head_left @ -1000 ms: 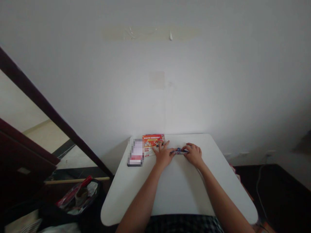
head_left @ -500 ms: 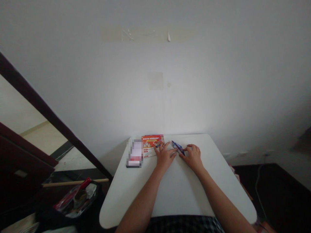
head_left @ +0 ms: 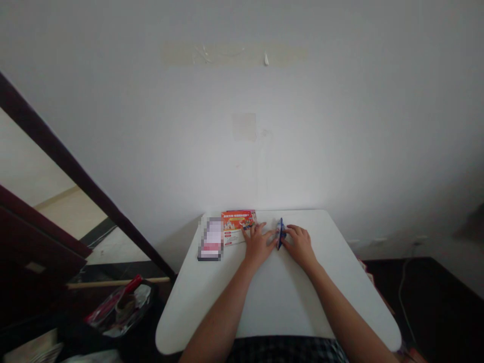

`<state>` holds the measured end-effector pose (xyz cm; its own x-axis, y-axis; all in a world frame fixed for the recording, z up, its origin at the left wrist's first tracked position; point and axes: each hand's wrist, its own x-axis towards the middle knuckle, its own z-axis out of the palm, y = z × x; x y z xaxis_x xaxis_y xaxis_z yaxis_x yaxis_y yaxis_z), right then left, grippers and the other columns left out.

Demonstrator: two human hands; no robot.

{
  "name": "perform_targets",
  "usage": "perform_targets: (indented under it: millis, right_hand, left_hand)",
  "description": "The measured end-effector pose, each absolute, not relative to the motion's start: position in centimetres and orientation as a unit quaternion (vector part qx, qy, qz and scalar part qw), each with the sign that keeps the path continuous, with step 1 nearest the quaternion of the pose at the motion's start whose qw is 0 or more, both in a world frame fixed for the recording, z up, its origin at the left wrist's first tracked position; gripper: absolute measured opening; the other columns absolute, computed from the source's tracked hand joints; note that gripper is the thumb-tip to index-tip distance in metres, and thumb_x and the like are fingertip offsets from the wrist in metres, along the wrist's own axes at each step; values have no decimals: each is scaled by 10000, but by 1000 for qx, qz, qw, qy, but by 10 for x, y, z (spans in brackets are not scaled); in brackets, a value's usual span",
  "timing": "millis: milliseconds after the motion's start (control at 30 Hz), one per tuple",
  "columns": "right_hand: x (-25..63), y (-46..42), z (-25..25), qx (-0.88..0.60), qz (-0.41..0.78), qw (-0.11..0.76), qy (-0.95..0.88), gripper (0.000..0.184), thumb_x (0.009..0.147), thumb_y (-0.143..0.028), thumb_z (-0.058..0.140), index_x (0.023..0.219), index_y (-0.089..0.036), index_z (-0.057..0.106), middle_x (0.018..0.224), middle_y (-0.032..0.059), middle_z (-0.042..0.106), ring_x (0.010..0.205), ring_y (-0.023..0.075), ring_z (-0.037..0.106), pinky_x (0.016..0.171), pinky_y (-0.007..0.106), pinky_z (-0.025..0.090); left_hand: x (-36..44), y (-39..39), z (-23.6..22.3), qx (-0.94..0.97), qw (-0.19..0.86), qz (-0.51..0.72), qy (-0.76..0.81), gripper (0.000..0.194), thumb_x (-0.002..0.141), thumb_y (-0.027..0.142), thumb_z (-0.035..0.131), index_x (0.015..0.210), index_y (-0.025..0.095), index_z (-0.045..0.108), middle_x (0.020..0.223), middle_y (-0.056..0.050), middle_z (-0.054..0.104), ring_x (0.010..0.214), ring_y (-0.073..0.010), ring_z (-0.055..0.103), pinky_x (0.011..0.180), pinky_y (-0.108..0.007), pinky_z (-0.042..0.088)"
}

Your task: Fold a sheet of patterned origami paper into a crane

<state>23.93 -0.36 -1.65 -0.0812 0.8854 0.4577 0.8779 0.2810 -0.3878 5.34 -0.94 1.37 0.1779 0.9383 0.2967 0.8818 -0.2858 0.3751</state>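
A small folded blue printed paper [head_left: 280,233] lies on the white table [head_left: 280,297], pointing away from me. It sits between my two hands. My left hand [head_left: 258,244] rests flat beside it, fingers stretched out, fingertips touching its left edge and the corner of a red and orange leaflet [head_left: 237,225]. My right hand [head_left: 298,244] has curled fingers pressed on the paper's right side, holding it.
A pixelated dark-edged phone or card [head_left: 211,239] lies left of the leaflet. The table stands against a white wall. To the left on the floor is a bag with red packaging [head_left: 119,307]. A dark doorframe slants at left.
The blue paper has been turned from lying sideways between my hands to pointing away from me. Both hands stayed at about the same spot.
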Motion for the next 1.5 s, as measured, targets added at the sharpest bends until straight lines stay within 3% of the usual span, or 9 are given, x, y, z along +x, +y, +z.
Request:
perform_targets:
  millis: [267,400,600,700,900,1133,1500]
  right_hand:
    - [243,-1,-17,-565,14,312,-764,218,890,-318,575,1051,-320,723,1256,27,659,1201,261,506,1053,488,361]
    - [244,-1,-16,-553,28,319,-769,208,871,-282,577,1010,-298,730,1367,18,604,1290,277,453,1077,520,360]
    - [241,-5,-7,-573,50,280,-769,223,883,-307,571,1057,-337,706,1285,0,662,1335,310,423,1098,675,264]
    - [241,-7,-5,-577,33,273,-770,247,878,-306,578,1081,-357,710,1250,4,675,1325,309,427,1104,673,253]
    - [241,-8,-5,-570,14,259,-780,284,877,-295,587,1123,-361,712,1191,26,679,1282,304,439,1137,650,201]
    - [241,-8,-5,-554,5,269,-788,242,885,-334,604,1096,-364,719,1202,28,661,1278,297,421,1144,633,192]
    - [239,0,-5,-542,-8,264,-798,189,905,-383,605,1037,-384,740,1184,16,679,1272,297,450,1144,639,203]
  left_hand:
    - [53,-9,11,759,59,218,610,369,854,625,577,1193,507,661,1481,-30,469,1410,-333,312,1134,-720,60]
    - [53,-9,15,756,78,198,619,394,825,570,652,1216,522,641,1522,-14,421,1434,-342,272,1132,-724,86]
    - [55,-10,15,746,75,228,621,323,851,450,664,1172,478,687,1525,-23,415,1437,-315,286,1157,-689,103]
    - [54,-11,17,736,78,226,634,321,847,401,671,1159,470,699,1523,-20,420,1442,-325,271,1157,-691,92]
    - [51,-7,21,746,84,221,622,356,806,515,700,1160,478,696,1504,-12,442,1423,-316,297,1174,-662,80]
    - [48,-4,18,754,83,226,611,340,873,610,561,1148,471,704,1477,-14,477,1393,-318,342,1164,-679,118]
    - [46,-2,16,764,81,217,602,265,895,512,591,1131,483,708,1511,12,471,1401,-328,339,1151,-700,133]
